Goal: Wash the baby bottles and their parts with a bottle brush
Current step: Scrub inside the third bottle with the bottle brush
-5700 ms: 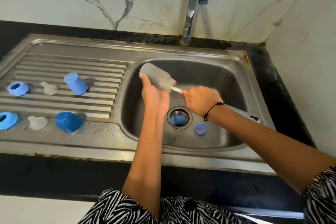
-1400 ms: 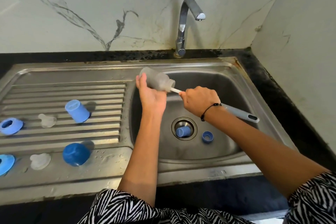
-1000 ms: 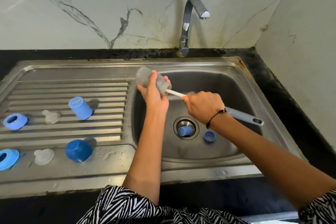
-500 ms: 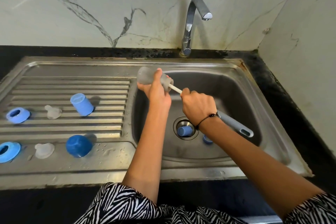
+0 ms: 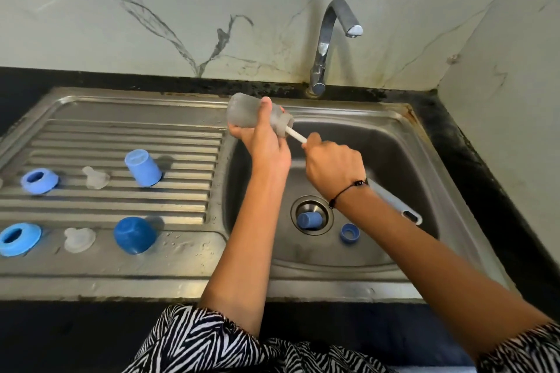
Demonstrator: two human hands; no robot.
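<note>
On the ribbed draining board point(image 5: 121, 142) at the far left lie two blue rings point(image 5: 39, 181), one behind the other point(image 5: 18, 238); just right of each sits a clear teat point(image 5: 95, 178), the nearer one point(image 5: 79, 239) on the flat part. Next come a light blue cap point(image 5: 142, 167) standing mouth down and a darker blue cap point(image 5: 134, 235) nearer the front edge. Over the basin's left rim the left hand point(image 5: 266, 142) has its grip wrapped round a frosted baby bottle point(image 5: 245, 113), held tilted with the mouth pointing right and down. The white stem of the bottle brush point(image 5: 297, 135) enters that mouth; the right hand point(image 5: 335, 168) has its grip closed round the handle, whose grey end point(image 5: 400, 209) sticks out past the wrist. Down in the sink point(image 5: 394, 142), a small blue piece point(image 5: 308, 219) sits in the drain and a small blue ring point(image 5: 349, 232) lies just right of it. The tap point(image 5: 325, 48) stands behind.
</note>
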